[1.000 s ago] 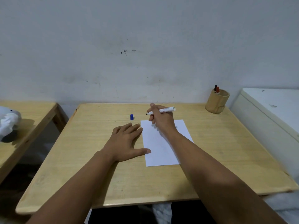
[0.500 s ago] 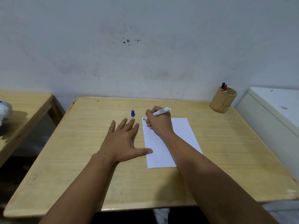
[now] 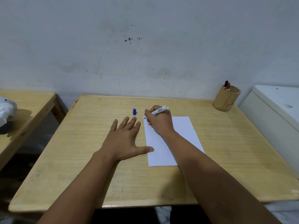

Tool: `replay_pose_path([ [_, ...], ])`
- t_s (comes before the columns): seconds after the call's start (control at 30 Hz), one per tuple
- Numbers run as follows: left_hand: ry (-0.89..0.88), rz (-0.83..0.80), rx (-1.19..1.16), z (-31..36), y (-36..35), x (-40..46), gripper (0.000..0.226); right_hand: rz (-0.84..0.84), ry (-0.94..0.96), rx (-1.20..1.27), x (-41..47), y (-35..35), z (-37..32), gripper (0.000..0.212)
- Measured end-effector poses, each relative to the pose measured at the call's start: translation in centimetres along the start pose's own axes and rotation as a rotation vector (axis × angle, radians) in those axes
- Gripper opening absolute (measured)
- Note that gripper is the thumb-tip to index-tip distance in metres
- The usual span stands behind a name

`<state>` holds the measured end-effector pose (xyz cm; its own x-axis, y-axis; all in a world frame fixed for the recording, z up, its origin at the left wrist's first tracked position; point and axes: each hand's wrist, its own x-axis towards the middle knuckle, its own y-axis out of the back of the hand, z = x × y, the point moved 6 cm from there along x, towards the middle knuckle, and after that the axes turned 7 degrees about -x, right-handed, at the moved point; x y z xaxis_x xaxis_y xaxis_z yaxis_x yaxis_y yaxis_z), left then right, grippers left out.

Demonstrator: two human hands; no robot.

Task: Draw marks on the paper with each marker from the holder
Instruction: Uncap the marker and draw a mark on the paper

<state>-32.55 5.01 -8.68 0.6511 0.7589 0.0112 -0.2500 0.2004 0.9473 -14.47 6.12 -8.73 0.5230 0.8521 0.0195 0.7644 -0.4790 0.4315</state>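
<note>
A white sheet of paper (image 3: 182, 136) lies on the wooden table (image 3: 226, 151). My right hand (image 3: 160, 121) grips a white marker (image 3: 159, 110), its dark tip touching the paper's far left corner. My left hand (image 3: 124, 139) lies flat on the table with fingers spread, the thumb pressing the paper's left edge. A blue cap (image 3: 134, 111) stands upright on the table just beyond my left fingertips. At the far right corner a round bamboo holder (image 3: 226, 99) contains a black marker (image 3: 225, 83) and a red marker (image 3: 228, 86).
A white cabinet (image 3: 278, 107) stands against the table's right side. A second wooden table (image 3: 24, 110) at the left carries a grey and white soft object (image 3: 6, 113). A stained wall runs behind both tables.
My right hand has come down and leftward, bringing the marker tip from above the table onto the paper's far left corner. My left hand's fingers have spread flat. The camera has tilted.
</note>
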Motion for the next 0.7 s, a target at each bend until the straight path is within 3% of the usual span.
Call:
replay_pose_path([
  [0.33,-0.002,0.019,-0.003,0.0,0.0,0.0,0.126,-0.022,-0.020,-0.042,0.0,0.0,-0.2,0.020],
  [0.47,-0.012,-0.002,-0.022,0.2,0.2,-0.2,0.126,0.010,-0.061,0.103,0.2,0.2,0.2,0.028],
  [0.53,0.011,0.036,-0.129,0.4,0.8,-0.2,0.110,-0.026,-0.100,0.209,0.6,0.3,0.0,0.033],
  [0.63,0.133,0.346,-0.416,-0.6,3.5,0.7,0.060,-0.134,-0.144,0.330,0.9,0.6,-0.9,0.038],
  [0.7,0.206,0.445,-0.510,-1.5,4.6,2.1,0.046,-0.157,-0.145,0.352,0.9,1.1,-1.7,0.039],
])
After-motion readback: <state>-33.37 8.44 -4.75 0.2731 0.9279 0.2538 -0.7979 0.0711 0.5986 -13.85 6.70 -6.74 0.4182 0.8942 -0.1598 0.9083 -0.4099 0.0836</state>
